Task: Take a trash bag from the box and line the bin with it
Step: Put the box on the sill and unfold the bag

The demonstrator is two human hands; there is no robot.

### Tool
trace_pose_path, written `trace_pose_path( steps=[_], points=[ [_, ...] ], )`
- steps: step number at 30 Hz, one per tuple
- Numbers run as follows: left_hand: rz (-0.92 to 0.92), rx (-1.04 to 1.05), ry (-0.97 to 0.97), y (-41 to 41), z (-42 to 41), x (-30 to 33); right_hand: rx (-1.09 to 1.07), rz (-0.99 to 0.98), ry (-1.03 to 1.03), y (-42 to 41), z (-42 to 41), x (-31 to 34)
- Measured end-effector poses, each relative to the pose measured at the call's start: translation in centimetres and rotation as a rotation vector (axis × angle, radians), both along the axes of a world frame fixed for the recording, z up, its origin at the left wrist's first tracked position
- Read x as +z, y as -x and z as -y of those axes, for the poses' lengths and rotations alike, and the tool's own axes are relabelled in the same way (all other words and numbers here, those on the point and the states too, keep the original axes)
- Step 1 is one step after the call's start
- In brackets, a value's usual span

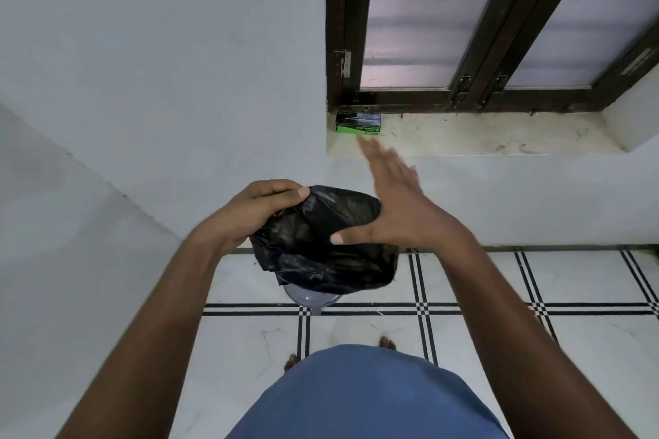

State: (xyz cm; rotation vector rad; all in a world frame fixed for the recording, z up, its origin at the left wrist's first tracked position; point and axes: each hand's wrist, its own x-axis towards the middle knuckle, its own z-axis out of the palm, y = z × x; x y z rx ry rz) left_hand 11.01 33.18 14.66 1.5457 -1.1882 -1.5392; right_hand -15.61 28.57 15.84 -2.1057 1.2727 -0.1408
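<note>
Your left hand pinches the black trash bag above the bin, keeping it poised for opening; your right hand hovers, fingers straight and blurred; the box sits on the windowsill.

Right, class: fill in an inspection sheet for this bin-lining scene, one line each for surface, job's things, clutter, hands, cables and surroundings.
Surface: white tiled floor with black grid lines.
Job's things: black trash bag, crumpled, held above the bin, which is mostly hidden; green-and-black box on the window sill.
Clutter: nothing seen.
Hands: left hand grips the bag's edge; right hand open, fingers straight, thumb on the bag.
Cables: nothing seen.
Surroundings: pale wall, dark-framed window, bare feet below.
</note>
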Motion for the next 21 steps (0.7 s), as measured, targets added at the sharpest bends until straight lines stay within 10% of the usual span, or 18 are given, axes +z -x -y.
trace_pose_path(
  steps=[7,12,21],
  points=[
    [0.179,-0.082,0.030,-1.7,-0.7,0.6,-0.133,0.246,-0.192,-2.9,-0.6,-1.0],
    [1.036,-0.248,-0.106,-5.2,-1.5,-1.2,-0.516,0.479,-0.254,-2.1,-1.6,-2.1],
    [0.445,-0.225,-0.222,-8.3,-3.2,-3.2,-0.458,0.232,-0.399,-1.1,-4.5,-4.2]
  ],
)
